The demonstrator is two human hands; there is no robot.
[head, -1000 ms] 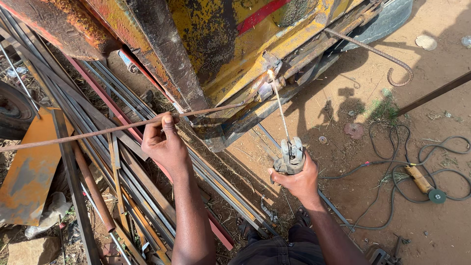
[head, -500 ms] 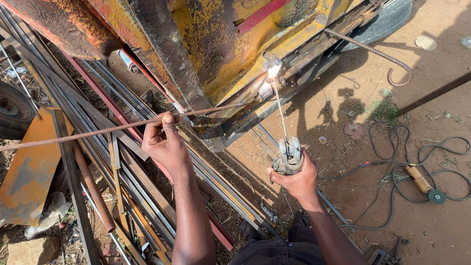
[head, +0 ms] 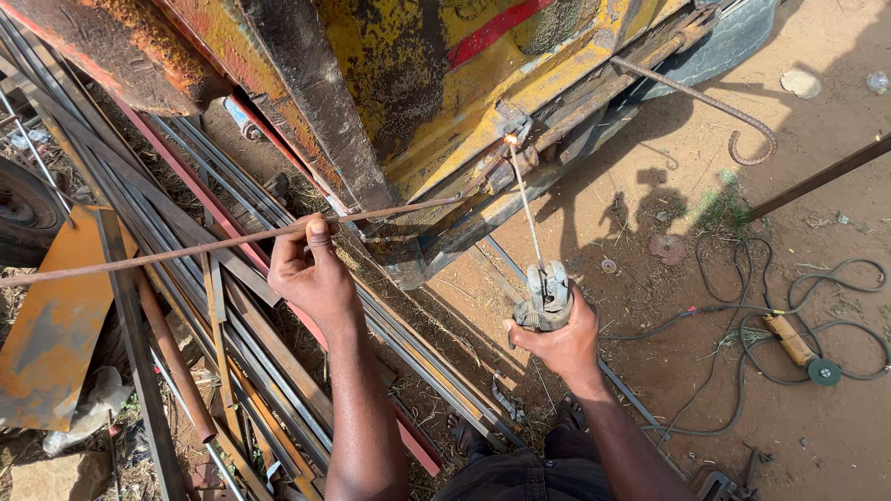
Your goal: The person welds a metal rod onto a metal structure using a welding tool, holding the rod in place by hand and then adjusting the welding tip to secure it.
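Observation:
My left hand [head: 314,274] grips a long thin rusty rod [head: 167,252] that runs from the far left to the yellow metal body [head: 436,102]. My right hand [head: 560,341] is closed around a grey electrode holder [head: 546,295]. A thin welding electrode [head: 525,204] rises from the holder, and its tip glows orange against a bracket on the yellow body's lower edge.
Long steel strips and angle bars [head: 186,315] lie stacked on the ground at left, beside a rusty orange plate [head: 51,334]. A hooked rod [head: 715,107] sticks out at upper right. Black cables and an angle grinder [head: 803,353] lie on the dirt at right.
The electrode tip flared bright white against the bracket half a second ago and now shows a small orange glow. Both hands have stayed in place.

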